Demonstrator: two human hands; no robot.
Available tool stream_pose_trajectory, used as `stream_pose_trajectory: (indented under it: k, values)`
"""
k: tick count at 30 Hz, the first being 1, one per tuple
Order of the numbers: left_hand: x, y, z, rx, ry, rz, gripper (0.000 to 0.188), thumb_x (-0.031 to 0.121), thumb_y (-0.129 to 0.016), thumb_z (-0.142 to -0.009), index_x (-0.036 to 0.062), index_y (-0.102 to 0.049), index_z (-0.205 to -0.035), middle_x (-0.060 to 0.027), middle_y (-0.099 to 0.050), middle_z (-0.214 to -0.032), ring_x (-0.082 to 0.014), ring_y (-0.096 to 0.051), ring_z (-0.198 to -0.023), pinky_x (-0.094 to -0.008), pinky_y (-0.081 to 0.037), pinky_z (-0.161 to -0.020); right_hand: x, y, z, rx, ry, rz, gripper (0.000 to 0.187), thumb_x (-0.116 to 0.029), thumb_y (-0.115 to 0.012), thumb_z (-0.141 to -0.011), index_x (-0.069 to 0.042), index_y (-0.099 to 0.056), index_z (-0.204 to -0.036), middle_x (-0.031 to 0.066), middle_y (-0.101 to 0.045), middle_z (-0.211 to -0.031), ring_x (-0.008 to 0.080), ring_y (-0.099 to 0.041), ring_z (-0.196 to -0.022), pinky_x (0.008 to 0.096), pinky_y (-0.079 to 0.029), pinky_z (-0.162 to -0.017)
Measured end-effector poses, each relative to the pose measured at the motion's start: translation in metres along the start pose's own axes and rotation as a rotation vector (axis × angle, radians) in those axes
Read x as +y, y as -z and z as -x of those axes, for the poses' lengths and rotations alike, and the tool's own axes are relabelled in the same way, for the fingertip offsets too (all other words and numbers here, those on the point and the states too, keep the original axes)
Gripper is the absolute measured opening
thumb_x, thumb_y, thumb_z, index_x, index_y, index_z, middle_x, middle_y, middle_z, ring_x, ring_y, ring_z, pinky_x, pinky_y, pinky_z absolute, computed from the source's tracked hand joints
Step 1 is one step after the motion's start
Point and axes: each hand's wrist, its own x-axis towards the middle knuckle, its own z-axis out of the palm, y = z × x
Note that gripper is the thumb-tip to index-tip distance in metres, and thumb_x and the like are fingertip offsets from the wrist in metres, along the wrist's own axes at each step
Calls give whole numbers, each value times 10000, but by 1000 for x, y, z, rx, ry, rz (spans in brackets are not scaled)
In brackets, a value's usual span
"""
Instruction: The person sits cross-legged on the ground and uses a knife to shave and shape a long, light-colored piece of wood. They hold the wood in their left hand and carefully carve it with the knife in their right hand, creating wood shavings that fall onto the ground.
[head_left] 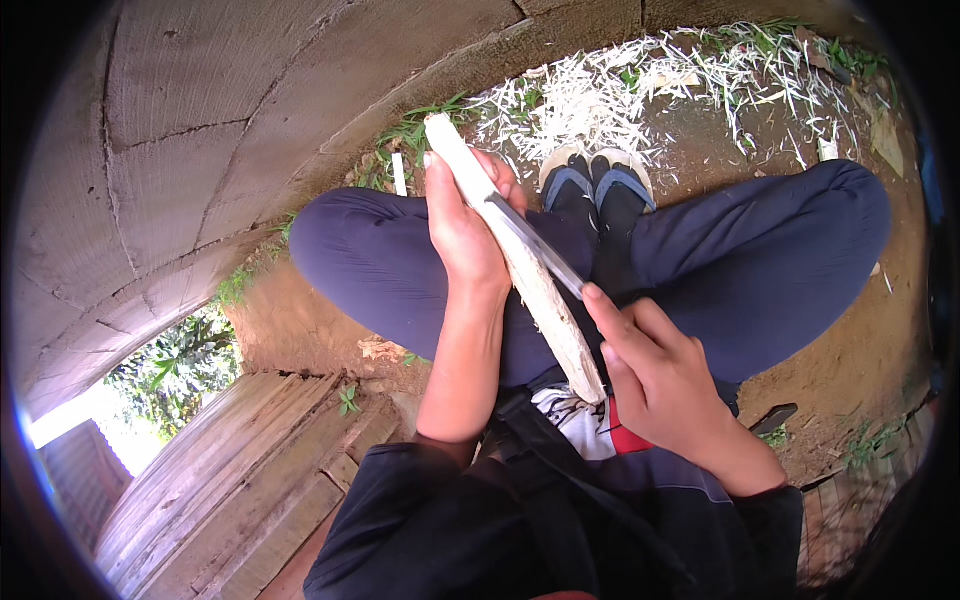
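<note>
A long, pale, stripped stick-like piece, perhaps wood [552, 318], slants across my lap. Its upper end looks smooth and white, while the lower part is rougher and its tip lies against my clothing at the waist. My left hand [464, 232] is wrapped round the upper part, with the thumb on the near side and fingers coming round behind. In my right hand [662, 378] is a knife [545, 252], its blade lying along the piece and its tip near my left fingers. My right index finger stretches along the blade; the knife's handle is hidden in the palm.
White shavings [590, 105] are heaped on the dirt beyond my sandals [570, 185]. A block wall [210, 110] curves along the left and far side. Wooden planks [230, 470] lie at lower left. My crossed legs [760, 240] spread to both sides.
</note>
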Motion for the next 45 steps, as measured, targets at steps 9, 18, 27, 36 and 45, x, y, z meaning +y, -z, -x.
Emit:
stream_pose_trajectory:
  k: [9, 18, 27, 36, 45]
  values:
    - [5, 3, -2, 36, -1, 21, 451, 433, -287, -1006, 89, -479, -784, -47, -438, -635, -156, -423, -470, -272, -327, -391, 2, -2, 13, -5, 3, -47, 510, -99, -552, -869, -130, -480, -1373, 76, -491, -846, 286, -574, -567, 390, -513, -487]
    - [9, 0, -4, 88, 31, 11, 475, 476, -297, -999, 104, -476, -763, -34, -442, -608, -150, -403, -452, -267, -318, -395, 1, -7, 3, -1, 3, -4, 590, -100, -584, -834, -156, -444, -1404, 83, -494, -832, 297, -564, -524, 413, -522, -479]
    - [3, 0, -4, 18, 29, 9, 443, 468, -322, -997, 115, -455, -764, -26, -421, -622, -147, -386, -476, -275, -316, -424, 10, -2, -4, 50, 28, -37, 510, -131, -533, -893, -130, -435, -1394, 113, -514, -851, 331, -595, -570, 425, -528, -534]
    - [7, 16, -4, 25, 13, 39, 475, 493, -304, -996, 108, -498, -796, -23, -436, -661, -147, -392, -495, -255, -312, -405, 60, 71, 59, 1031, -175, -274, 452, -156, -483, -985, -54, -382, -1413, 72, -589, -942, 70, -508, -595, 194, -411, -484]
    - [-2, -10, 8, -214, 182, 5, 565, 562, -236, -986, 81, -529, -940, -76, -554, -687, -176, -524, -534, -289, -446, -479, 318, 116, 163, 1021, -763, 285, 416, -287, -563, -917, -65, -552, -1269, 190, -654, -1113, 287, -652, -963, 355, -494, -815]
